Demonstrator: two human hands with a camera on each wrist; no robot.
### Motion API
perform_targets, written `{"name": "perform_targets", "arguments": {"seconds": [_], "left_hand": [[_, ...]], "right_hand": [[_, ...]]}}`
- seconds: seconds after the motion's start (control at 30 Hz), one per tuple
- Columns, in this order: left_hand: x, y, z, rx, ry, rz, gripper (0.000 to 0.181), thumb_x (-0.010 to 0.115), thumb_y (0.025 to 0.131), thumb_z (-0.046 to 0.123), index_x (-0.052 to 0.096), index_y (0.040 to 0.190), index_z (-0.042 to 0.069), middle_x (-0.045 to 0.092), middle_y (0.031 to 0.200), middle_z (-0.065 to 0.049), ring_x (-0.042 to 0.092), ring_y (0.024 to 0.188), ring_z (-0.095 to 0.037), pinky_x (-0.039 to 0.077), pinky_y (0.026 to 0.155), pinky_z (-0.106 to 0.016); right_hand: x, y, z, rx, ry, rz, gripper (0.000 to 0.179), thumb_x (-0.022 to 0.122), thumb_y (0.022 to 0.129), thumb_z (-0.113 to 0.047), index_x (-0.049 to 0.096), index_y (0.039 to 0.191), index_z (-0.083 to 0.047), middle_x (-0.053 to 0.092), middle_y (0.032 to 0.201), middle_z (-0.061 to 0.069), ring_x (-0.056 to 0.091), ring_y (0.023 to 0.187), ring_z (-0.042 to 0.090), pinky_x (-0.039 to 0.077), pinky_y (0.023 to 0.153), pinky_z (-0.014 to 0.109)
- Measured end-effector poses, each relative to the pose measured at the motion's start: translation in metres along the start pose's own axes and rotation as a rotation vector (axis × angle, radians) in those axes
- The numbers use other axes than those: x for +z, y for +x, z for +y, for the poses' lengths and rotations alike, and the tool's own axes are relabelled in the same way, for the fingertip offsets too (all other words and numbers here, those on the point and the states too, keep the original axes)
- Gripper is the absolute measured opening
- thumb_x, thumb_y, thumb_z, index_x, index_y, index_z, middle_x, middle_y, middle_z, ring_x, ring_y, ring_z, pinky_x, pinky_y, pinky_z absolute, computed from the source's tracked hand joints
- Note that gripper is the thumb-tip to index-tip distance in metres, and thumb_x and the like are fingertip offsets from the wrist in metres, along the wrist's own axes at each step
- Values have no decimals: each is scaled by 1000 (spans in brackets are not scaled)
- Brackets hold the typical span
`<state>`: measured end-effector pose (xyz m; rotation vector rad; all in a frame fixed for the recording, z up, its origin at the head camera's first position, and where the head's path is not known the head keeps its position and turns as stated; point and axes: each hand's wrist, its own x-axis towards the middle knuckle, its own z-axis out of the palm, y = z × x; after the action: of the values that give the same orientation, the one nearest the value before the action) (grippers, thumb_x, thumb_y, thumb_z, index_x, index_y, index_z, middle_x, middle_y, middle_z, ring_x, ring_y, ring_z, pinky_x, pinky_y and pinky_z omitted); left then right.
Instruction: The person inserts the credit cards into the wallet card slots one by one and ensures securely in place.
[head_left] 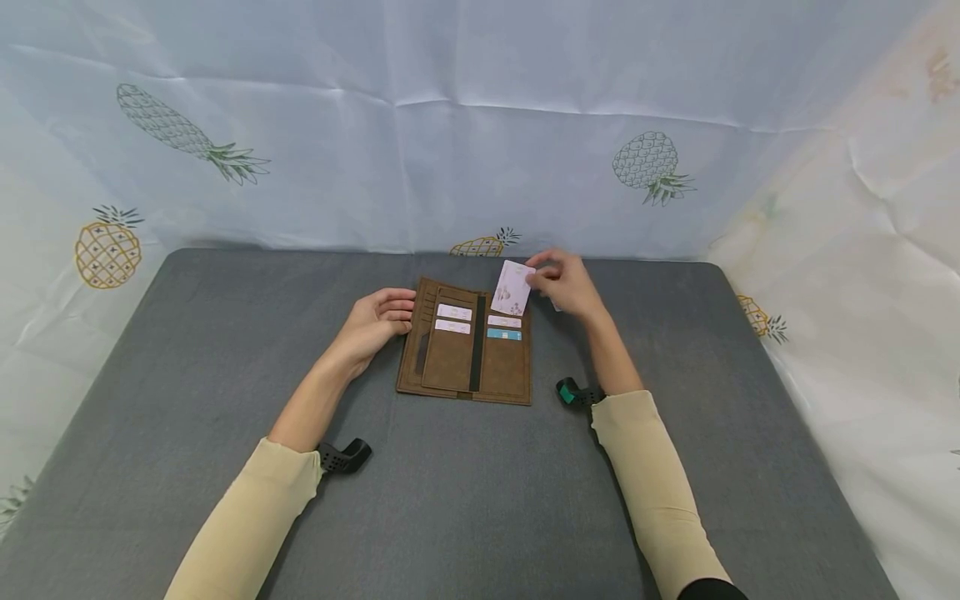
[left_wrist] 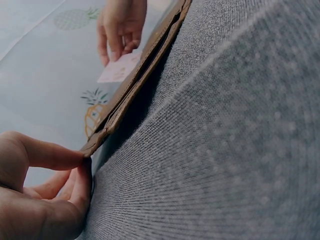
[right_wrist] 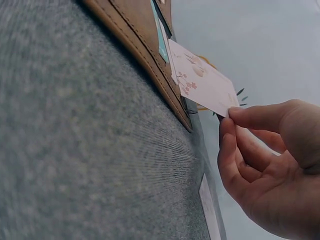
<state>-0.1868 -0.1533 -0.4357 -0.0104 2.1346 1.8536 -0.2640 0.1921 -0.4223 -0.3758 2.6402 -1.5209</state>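
A brown wallet (head_left: 506, 368) lies spread open on the grey table, a dark strip running down its middle. Two pale cards (head_left: 453, 312) show in its left slots; a pale card and a blue card (head_left: 504, 334) show in the right ones. My left hand (head_left: 372, 323) pinches the wallet's left edge, thumb above and fingers beneath, as the left wrist view shows. Between thumb and fingers my right hand (head_left: 567, 285) holds a pink card (right_wrist: 202, 80) printed with flowers by one corner. The card overlaps the wallet's top right part, tilted above the slots.
Another pale card (right_wrist: 209, 207) lies on the table beneath the right hand, mostly hidden in the head view. Behind the grey table (head_left: 465, 500) hangs a white curtain (head_left: 465, 175) with pineapple prints. Black wrist mounts (head_left: 345, 457) sit at both sleeves.
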Motion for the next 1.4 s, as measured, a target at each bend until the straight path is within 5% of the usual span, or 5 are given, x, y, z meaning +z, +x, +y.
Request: {"name": "perform_targets", "arguments": {"seconds": [0.33, 0.63, 0.97, 1.4], "left_hand": [[1, 0, 0, 1, -1, 0, 55, 55, 105, -11, 49, 158, 0, 53, 151, -24, 59, 131, -30, 59, 96, -15], [0, 0, 0, 8, -4, 1, 54, 55, 104, -11, 49, 157, 0, 54, 150, -24, 60, 128, -27, 59, 95, -15], [0, 0, -1, 9, -8, 2, 54, 55, 104, -11, 49, 157, -1, 54, 150, -25, 61, 125, -24, 59, 93, -14], [1, -1, 1, 5, -1, -1, 54, 55, 105, -10, 49, 158, 0, 53, 150, -24, 60, 126, -25, 58, 94, -14]], "right_hand": [[5, 2, 0, 21, -92, -103, 40, 73, 103, -5, 63, 140, 2, 78, 114, 31, 71, 86, 25, 53, 72, 21], [7, -1, -3, 60, -121, -156, 44, 73, 103, -7, 60, 145, 0, 74, 120, 30, 75, 103, 42, 53, 77, 25], [6, 0, -4, 58, -129, -181, 45, 77, 102, -9, 63, 143, 1, 73, 118, 28, 75, 108, 41, 53, 80, 24], [8, 0, -4, 44, -150, -182, 42, 78, 99, -7, 66, 138, 1, 71, 104, 16, 66, 83, 14, 51, 71, 23]]}}
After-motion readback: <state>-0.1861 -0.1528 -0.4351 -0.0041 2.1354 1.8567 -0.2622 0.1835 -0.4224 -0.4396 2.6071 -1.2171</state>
